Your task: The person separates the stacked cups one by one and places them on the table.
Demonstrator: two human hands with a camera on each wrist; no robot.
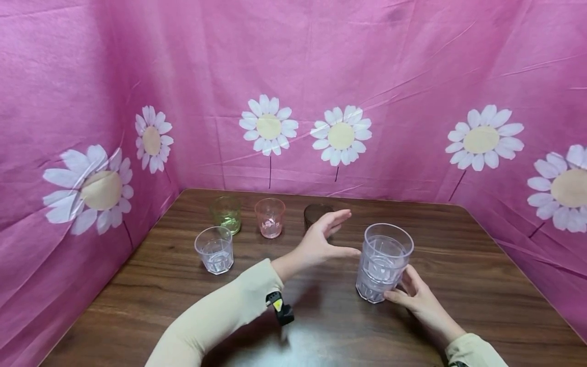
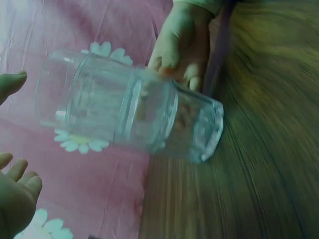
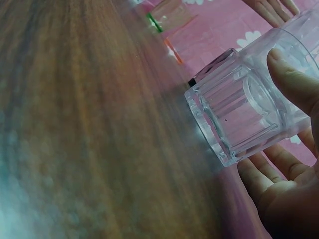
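A stack of nested clear plastic tumblers (image 1: 381, 272) stands upright at the right of the table, shown sideways in the left wrist view. Low on its right side, my right hand (image 1: 424, 300) holds it. In the right wrist view the thumb (image 3: 294, 79) lies along one side of the tumblers, the fingers on the other. My left hand (image 1: 321, 242) hovers left of the stack, thumb and fingers spread wide with nothing between them. Its thumb tip overlaps the stack's upper edge in the head view, while the left wrist view shows a gap.
Left on the brown wooden table (image 1: 151, 295) stands a single clear tumbler (image 1: 214, 252). Behind it are a green tumbler (image 1: 226, 216) and a pink one (image 1: 269, 219). A dark brown tumbler (image 1: 316, 211) is partly covered by my left hand. Pink flowered cloth (image 1: 302, 61) surrounds the table.
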